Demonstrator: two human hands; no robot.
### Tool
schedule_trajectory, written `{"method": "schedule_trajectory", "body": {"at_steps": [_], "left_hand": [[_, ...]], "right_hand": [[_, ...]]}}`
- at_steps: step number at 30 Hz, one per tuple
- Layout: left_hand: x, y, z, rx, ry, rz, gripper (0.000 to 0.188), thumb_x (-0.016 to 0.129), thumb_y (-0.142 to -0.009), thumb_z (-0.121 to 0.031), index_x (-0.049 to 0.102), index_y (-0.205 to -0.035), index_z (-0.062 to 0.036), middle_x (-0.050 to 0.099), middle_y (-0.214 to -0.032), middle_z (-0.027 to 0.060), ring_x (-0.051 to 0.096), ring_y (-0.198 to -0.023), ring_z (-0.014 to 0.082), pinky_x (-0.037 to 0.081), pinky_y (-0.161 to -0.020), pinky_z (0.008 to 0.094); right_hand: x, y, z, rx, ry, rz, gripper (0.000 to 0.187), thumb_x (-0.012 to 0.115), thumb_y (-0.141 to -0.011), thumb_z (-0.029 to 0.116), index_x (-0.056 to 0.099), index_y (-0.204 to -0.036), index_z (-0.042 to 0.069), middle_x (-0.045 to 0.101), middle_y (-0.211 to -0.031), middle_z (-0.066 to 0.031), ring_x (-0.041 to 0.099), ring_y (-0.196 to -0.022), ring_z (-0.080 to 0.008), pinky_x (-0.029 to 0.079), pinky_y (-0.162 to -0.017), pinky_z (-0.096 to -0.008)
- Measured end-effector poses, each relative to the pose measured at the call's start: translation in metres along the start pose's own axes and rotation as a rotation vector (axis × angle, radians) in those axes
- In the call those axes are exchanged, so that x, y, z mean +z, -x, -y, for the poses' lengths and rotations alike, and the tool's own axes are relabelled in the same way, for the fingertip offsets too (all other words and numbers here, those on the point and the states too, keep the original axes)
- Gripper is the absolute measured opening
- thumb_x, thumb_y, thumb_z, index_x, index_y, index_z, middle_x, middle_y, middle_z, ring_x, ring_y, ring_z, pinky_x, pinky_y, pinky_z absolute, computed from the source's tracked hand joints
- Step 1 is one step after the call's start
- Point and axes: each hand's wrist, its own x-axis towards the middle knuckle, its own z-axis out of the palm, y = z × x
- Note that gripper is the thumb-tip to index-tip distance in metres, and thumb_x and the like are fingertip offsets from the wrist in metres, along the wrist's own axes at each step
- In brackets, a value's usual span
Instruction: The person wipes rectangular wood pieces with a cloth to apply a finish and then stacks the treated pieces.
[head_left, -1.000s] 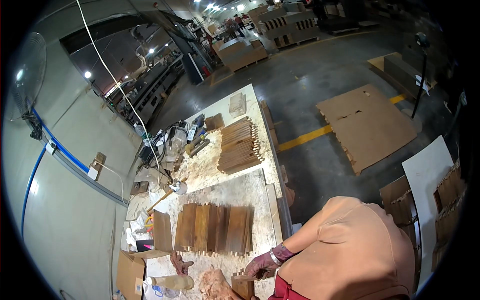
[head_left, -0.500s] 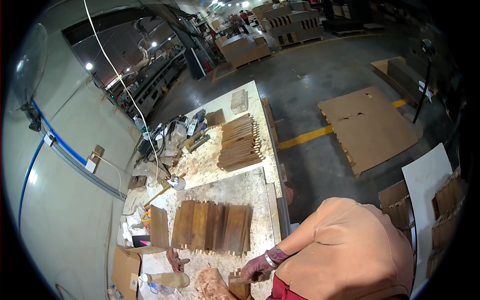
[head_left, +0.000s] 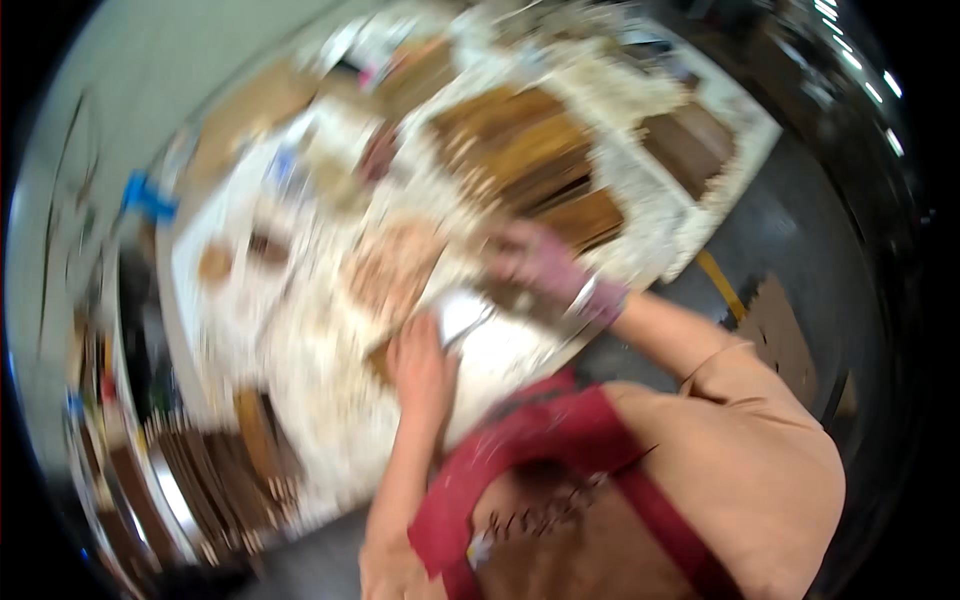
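My bare left hand (head_left: 420, 360) is closed on a small brown wooden piece (head_left: 379, 362), whose end shows beside the fingers. Next to it lies a bright, whitish flat shape (head_left: 462, 312), too blurred to name. My right hand (head_left: 540, 257), in a stained purple glove with a band at the wrist, is just short of a row of brown wooden slats (head_left: 520, 140). Motion smears its fingers, so what they hold, if anything, cannot be made out. A crumpled tan cloth (head_left: 395, 265) lies on the white, stained table (head_left: 330, 400) beyond my left hand.
Another bundle of brown slats (head_left: 690, 150) is at the table's far right. A dark reddish glove-like item (head_left: 378, 152) lies near a cardboard box (head_left: 255, 105). More slats (head_left: 215, 480) are stacked at the lower left. Yellow-lined grey floor (head_left: 725, 285) is to the right.
The view has swung down and turned toward the near table. My left hand is now in plain sight. My right hand has moved from the near wooden piece toward the slats.
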Motion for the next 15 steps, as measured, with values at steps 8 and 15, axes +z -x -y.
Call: {"method": "schedule_trajectory", "body": {"at_steps": [8,15], "left_hand": [[0.012,0.029,0.014,-0.028,-0.066,-0.112,0.057,0.068,-0.082,-0.027,0.053,-0.132,-0.0030,0.048,-0.139,0.0168,0.041,-0.133,0.0346,0.029,-0.111,0.0524],[0.036,0.031,0.013,-0.083,-0.077,-0.060,0.049,0.066,-0.084,-0.031,0.059,-0.127,-0.0086,0.054,-0.131,0.0168,0.046,-0.128,0.0347,0.034,-0.107,0.0536]], "right_hand": [[0.069,-0.071,0.063,-0.246,0.233,0.425,0.047,0.068,-0.086,0.027,0.057,-0.128,0.010,0.061,-0.121,-0.0141,0.061,-0.107,-0.0329,0.049,-0.091,-0.0404],[0.122,-0.097,0.085,-0.576,0.659,0.758,0.044,0.068,-0.080,0.027,0.060,-0.124,0.022,0.059,-0.111,-0.0099,0.061,-0.098,-0.0318,0.048,-0.084,-0.0448]]}}
